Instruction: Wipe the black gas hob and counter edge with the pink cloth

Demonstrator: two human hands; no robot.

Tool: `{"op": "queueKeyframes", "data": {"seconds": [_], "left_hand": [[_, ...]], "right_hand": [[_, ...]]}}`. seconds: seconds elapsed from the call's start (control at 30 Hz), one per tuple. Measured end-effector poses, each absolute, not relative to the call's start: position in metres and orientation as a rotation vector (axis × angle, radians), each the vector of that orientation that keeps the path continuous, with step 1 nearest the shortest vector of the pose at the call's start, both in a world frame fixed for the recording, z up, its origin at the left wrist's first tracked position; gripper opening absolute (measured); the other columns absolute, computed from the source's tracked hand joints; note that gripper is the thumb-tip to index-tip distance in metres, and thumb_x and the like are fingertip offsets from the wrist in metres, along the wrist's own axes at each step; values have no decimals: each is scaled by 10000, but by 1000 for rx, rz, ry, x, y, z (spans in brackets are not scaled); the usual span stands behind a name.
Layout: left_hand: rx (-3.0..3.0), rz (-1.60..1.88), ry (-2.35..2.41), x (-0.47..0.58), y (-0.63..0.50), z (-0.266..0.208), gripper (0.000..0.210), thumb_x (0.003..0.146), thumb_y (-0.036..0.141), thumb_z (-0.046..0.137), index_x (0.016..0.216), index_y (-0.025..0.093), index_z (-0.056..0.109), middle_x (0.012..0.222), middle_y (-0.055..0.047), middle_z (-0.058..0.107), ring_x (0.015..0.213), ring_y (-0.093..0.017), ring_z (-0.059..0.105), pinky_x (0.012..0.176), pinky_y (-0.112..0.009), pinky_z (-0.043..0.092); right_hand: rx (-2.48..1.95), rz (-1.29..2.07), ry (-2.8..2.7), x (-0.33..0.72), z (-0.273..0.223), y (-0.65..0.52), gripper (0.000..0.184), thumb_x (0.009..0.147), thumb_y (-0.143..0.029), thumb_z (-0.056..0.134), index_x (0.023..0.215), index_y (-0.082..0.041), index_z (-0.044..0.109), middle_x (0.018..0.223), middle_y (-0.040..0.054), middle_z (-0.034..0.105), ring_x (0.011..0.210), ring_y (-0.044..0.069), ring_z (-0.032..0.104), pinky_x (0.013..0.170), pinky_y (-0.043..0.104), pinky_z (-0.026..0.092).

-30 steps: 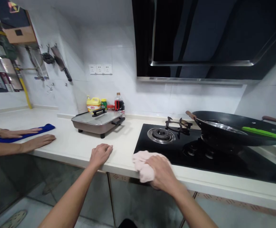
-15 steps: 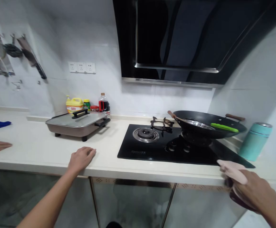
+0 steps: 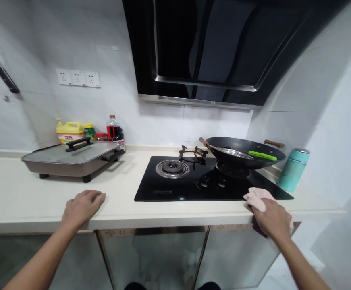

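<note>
Cloth gripped in right hand at near right tabletop edge, by glossy black glass stove. Left hand empty, loosely curled, resting near left. Seemingly mid-work, cloth not yet set down; cannot tell how much done. Crumpled, soft-looking pink cloth; round dark wok; smooth pale tabletop.

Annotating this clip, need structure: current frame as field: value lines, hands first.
left hand: resting on white counter, holding nothing
right hand: gripping pale pink cloth at counter's front edge
stove: black top, behind the cloth
wok: on stove's right side, bright green utensil handle in it
flask: teal, right of wok
pan: lidded, left of stove
</note>
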State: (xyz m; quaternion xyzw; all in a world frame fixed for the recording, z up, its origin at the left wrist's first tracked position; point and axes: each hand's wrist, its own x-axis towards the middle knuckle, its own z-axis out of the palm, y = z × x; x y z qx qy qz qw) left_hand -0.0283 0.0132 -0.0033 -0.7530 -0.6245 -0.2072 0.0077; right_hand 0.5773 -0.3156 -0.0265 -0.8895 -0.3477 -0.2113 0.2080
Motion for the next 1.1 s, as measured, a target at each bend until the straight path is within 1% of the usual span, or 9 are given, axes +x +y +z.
{"op": "queueKeyframes", "data": {"seconds": [0.07, 0.17, 0.4, 0.57, 0.73, 0.83, 0.93, 1.0, 1.1], "left_hand": [[-2350, -644, -1962, -26, 8, -1, 542, 928, 582, 408, 1127, 229, 768, 1372, -115, 700, 1291, -359, 607, 1057, -511, 459], [-2328, -645, -1979, -22, 1, 2, 533, 928, 571, 413, 1121, 230, 773, 1359, -108, 709, 1296, -350, 603, 1070, -498, 453], [-2331, -729, -1980, -22, 1, -1, 481, 939, 563, 450, 1088, 245, 780, 1338, -85, 725, 1298, -334, 603, 1116, -493, 428], [-2370, -1155, -1850, -22, -2, -7, 459, 936, 562, 480, 1098, 233, 758, 1297, -94, 733, 1279, -299, 614, 1149, -460, 447], [-2631, -1454, -1142, 18, -52, -15, 623, 1009, 626, 422, 1460, 221, 566, 1564, -138, 533, 1444, -293, 494, 1223, -503, 392], [-2801, -1266, -732, 48, -80, -25, 799, 975, 721, 475, 1627, 272, 367, 1710, -138, 333, 1536, -327, 378, 1251, -512, 348], [-2811, -1172, -598, 64, -86, -39, 930, 950, 810, 398, 1694, 288, 199, 1719, -155, 312, 1526, -345, 392, 1235, -514, 357], [-2792, -1111, -593, 66, -81, -46, 988, 928, 846, 365, 1707, 289, 126, 1702, -164, 350, 1506, -346, 421, 1211, -513, 379], [-2774, -901, -615, 65, -74, -50, 1034, 861, 871, 488, 1694, 330, 200, 1683, -152, 393, 1479, -356, 447, 1165, -509, 416]], "right_hand": [[-2509, -608, -970, 542, -38, -295, 502, 970, -576, 445, 1052, -191, 755, 1169, 188, 721, 974, 373, 644, 772, 463, 435], [-2418, -649, -1226, 475, -48, -273, 371, 961, -475, 520, 1067, -186, 726, 1154, 171, 707, 970, 348, 597, 781, 445, 389], [-1910, -447, -1798, 286, -35, -202, 286, 791, -184, 684, 1076, -194, 673, 1206, 139, 644, 1001, 297, 509, 867, 441, 347], [-1702, -338, -2074, 198, -19, -154, 341, 852, -361, 711, 1131, -185, 623, 1158, 139, 607, 1020, 313, 495, 882, 480, 382], [-1569, -153, -2152, 193, -12, -141, 544, 801, -463, 792, 1231, -201, 586, 1263, 133, 578, 1149, 336, 482, 1013, 531, 394], [-1528, 136, -2187, 211, -8, -137, 862, 687, -393, 862, 1434, -183, 487, 1390, 153, 531, 1252, 354, 468, 1082, 533, 393], [-1438, 253, -2251, 230, -2, -140, 1183, 599, -354, 912, 1594, -145, 306, 1520, 198, 444, 1366, 356, 435, 1135, 491, 395], [-1333, 243, -2340, 249, 5, -148, 1161, 628, -406, 915, 1603, -173, 329, 1558, 197, 423, 1426, 352, 401, 1182, 494, 358], [-1324, 124, -2362, 298, 13, -164, 854, 756, -473, 841, 1518, -277, 506, 1600, 143, 421, 1495, 352, 348, 1253, 576, 230]]}}
